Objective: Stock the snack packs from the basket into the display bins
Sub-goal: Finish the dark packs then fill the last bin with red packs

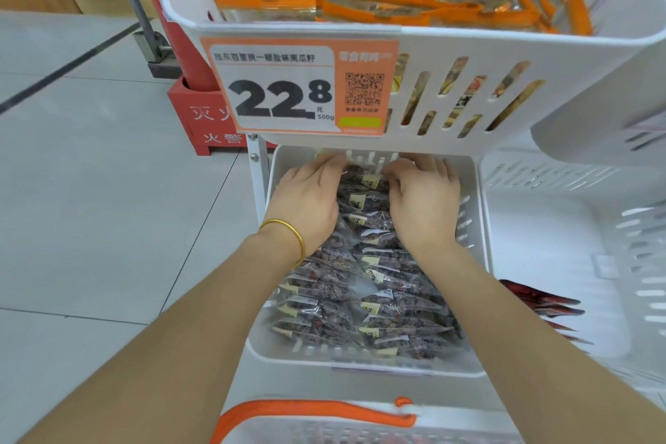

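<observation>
- Far left: red fire-equipment box [194,115] stood on the tiled floor [90,191], apart from the rack.
- Price tag [281,86] reading 22.8 hung on the front of the upper bin [468,47], which held orange-edged packs.
- Left hand [310,202], gold bracelet [288,231] at the wrist: reached to the back of the lower bin [360,362], under the upper bin. Fingers were stretched forward and lay on the packs, pinching nothing I could see.
- Snack packs [389,285]: clear pouches with dark contents, in about 2 columns overlapping from front to back. Each pack's long axis ran left to right; the columns ran away from the person. They filled most of the lower bin.
- Right hand [421,198]: level with the left, just beside it, with 1 strip of packs between them. Fingers were bent down over the rearmost packs; could not tell whether they pinched one or only pressed.
- Basket [324,411], orange handle: at the bottom edge, nearer the body than the hands and between the forearms. Contents too blurred to read.
- Judgement: the hands were squaring up the back rows. Any refill calls for drawing them back and down to the basket, and neither hand sat clearly nearer it.
- Right: neighbouring bin [540,227] held a few red packs [540,303] at its near left side.
</observation>
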{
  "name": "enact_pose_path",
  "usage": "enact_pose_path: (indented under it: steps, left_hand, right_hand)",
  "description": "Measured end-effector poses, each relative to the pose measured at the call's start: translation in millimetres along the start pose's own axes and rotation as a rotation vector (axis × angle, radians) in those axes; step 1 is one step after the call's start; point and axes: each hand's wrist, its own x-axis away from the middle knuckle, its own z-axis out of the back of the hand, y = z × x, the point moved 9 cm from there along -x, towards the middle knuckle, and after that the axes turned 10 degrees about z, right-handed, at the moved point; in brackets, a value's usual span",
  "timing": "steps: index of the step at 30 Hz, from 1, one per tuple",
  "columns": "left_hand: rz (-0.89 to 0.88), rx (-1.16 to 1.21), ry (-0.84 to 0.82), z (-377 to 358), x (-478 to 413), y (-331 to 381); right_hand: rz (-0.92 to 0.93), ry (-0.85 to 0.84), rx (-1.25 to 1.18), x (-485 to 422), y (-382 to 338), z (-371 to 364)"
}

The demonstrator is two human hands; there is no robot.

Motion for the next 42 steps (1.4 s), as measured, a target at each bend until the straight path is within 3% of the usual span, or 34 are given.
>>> enact_pose_path:
  steps: [5, 9, 12, 24, 34, 40, 42]
  left_hand:
    - [0.068, 0.15, -0.041, -0.6, -7.2, -6.8]
    - [0.026, 0.1, 0.241, 23.6, 9.5, -17.2]
    - [0.091, -0.06, 0.336, 25.5, 11.3, -26.2]
    - [0.352, -0.023, 0.293, 17.8, 2.2, -52.4]
    - [0.28, 0.225, 0.388, 31.6, 16.2, -51.2]
    - [0.38, 0.062, 0.309, 29.2, 1.3, -49.1]
    - [0.326, 0.014, 0.292, 26.2, 0.2, -43.9]
  right_hand:
    - [0.119, 0.007, -0.143, -4.4, -28.8, 6.3]
    - [0.226, -0.099, -0.235, -1.0, -44.2, -12.3]
    - [0.23, -0.14, -0.234, 3.1, -43.7, -22.2]
    - [0.237, -0.178, -0.254, 8.7, -43.7, -30.9]
    - [0.27, -0.268, -0.148, 3.1, -50.1, -32.4]
    - [0.253, -0.455, -0.081, -1.9, -44.7, -47.1]
    - [0.263, -0.454, -0.122, -3.0, -46.0, -41.5]
